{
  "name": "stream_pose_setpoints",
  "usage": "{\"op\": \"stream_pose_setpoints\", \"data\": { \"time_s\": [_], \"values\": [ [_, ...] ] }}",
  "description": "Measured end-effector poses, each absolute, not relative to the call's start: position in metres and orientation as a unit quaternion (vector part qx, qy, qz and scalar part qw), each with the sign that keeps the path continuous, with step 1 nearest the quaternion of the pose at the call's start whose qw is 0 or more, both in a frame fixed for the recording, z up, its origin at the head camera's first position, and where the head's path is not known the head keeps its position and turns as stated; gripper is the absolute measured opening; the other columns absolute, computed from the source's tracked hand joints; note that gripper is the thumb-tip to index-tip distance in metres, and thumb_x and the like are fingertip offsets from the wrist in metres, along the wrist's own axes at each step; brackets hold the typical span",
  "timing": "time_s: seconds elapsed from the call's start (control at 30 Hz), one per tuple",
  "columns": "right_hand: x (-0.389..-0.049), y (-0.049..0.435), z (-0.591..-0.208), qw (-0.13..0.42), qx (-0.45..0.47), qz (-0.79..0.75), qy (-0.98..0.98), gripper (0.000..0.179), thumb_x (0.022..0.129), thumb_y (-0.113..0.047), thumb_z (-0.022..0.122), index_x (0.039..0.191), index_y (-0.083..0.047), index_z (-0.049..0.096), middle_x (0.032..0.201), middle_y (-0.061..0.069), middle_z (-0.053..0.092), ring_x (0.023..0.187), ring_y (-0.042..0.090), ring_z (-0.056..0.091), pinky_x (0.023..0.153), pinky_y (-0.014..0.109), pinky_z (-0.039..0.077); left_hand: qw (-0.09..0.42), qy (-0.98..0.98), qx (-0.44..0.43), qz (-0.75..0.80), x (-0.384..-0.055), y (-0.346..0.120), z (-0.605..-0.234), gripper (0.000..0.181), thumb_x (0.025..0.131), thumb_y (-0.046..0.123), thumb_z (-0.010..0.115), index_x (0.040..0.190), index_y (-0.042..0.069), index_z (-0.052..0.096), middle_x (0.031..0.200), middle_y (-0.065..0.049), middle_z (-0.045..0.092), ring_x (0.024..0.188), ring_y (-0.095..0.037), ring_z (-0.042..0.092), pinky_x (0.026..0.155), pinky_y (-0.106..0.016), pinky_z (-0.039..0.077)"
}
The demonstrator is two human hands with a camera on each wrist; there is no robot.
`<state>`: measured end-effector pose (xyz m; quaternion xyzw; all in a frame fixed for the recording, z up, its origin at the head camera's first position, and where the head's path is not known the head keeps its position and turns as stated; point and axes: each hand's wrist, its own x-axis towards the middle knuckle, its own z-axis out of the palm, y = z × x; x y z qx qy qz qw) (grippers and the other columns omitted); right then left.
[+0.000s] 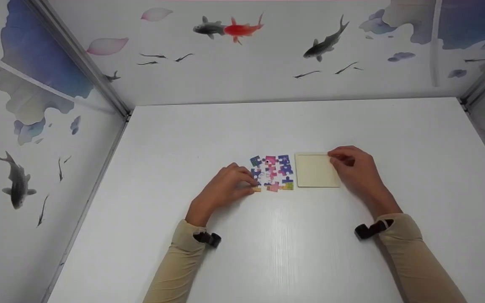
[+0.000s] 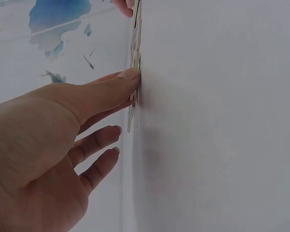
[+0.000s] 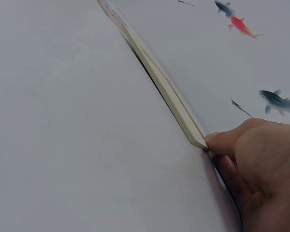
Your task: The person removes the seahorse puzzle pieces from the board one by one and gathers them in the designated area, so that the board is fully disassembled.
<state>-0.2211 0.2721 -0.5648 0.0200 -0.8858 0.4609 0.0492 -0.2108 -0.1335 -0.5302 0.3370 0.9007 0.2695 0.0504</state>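
Note:
Several small jigsaw puzzle pieces [image 1: 286,160], purple, pink and yellow, lie in loose rows on the white table. My left hand [image 1: 227,185] is at their left edge, thumb and forefinger pinching a puzzle piece [image 1: 257,190] at the lower left corner, partly hidden by the fingers. In the left wrist view, the other fingers of the left hand [image 2: 53,130] are spread loosely. Just right of the pieces lies a square, cream-coloured puzzle tray [image 1: 316,172] with a thin raised rim. My right hand [image 1: 358,168] pinches the tray's upper right corner, also seen with the tray edge [image 3: 171,96] in the right wrist view.
The white table [image 1: 267,248] stretches around the pieces and tray. White panels with painted fish [image 1: 326,44] stand behind and to the left, meeting a metal corner post [image 1: 86,54]. Each sleeve carries a black wrist device [image 1: 369,231].

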Motion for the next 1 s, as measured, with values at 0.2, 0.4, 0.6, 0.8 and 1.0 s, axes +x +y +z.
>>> {"op": "stream_pose_setpoints", "data": {
  "time_s": [0.2, 0.4, 0.6, 0.8, 1.0],
  "values": [
    [-0.22, 0.273, -0.564, 0.048, 0.021, 0.455, -0.889, 0.021, 0.105, -0.02, 0.072, 0.125, -0.02, 0.081, 0.128, 0.001, 0.072, 0.106, 0.016, 0.064, 0.086, 0.011, 0.049, 0.037, 0.904, 0.346, 0.248, -0.209, -0.132, -0.53, 0.016, 0.097, 0.022, 0.083, 0.112, 0.017, 0.088, 0.113, 0.0, 0.08, 0.106, -0.021, 0.067, 0.094, -0.041, 0.055],
    [-0.221, 0.274, -0.565, 0.043, 0.02, 0.455, -0.889, 0.021, 0.106, -0.023, 0.071, 0.126, -0.02, 0.08, 0.128, 0.002, 0.071, 0.107, 0.016, 0.064, 0.086, 0.012, 0.048, 0.027, 0.908, 0.348, 0.231, -0.209, -0.129, -0.529, 0.015, 0.097, 0.023, 0.084, 0.111, 0.018, 0.088, 0.11, 0.001, 0.08, 0.104, -0.021, 0.067, 0.092, -0.04, 0.056],
    [-0.222, 0.275, -0.567, 0.042, 0.022, 0.447, -0.893, 0.022, 0.107, -0.023, 0.071, 0.127, -0.021, 0.079, 0.128, 0.001, 0.071, 0.108, 0.016, 0.063, 0.087, 0.011, 0.048, 0.045, 0.908, 0.337, 0.244, -0.209, -0.127, -0.53, 0.016, 0.098, 0.025, 0.083, 0.111, 0.016, 0.088, 0.111, -0.001, 0.078, 0.106, -0.021, 0.066, 0.095, -0.039, 0.056],
    [-0.221, 0.274, -0.565, 0.028, 0.015, 0.454, -0.891, 0.023, 0.106, -0.025, 0.071, 0.127, -0.023, 0.079, 0.126, 0.001, 0.071, 0.109, 0.017, 0.063, 0.087, 0.013, 0.049, 0.048, 0.904, 0.33, 0.269, -0.21, -0.124, -0.53, 0.018, 0.101, 0.027, 0.079, 0.113, 0.014, 0.085, 0.111, -0.002, 0.075, 0.107, -0.022, 0.066, 0.098, -0.039, 0.057],
    [-0.222, 0.276, -0.565, 0.018, 0.023, 0.457, -0.889, 0.024, 0.105, -0.025, 0.073, 0.128, -0.022, 0.079, 0.126, 0.002, 0.073, 0.111, 0.017, 0.066, 0.09, 0.012, 0.049, 0.015, 0.91, 0.299, 0.285, -0.214, -0.123, -0.53, 0.021, 0.103, 0.023, 0.077, 0.122, 0.015, 0.078, 0.118, -0.004, 0.074, 0.111, -0.023, 0.068, 0.1, -0.038, 0.059]
  ]
}}
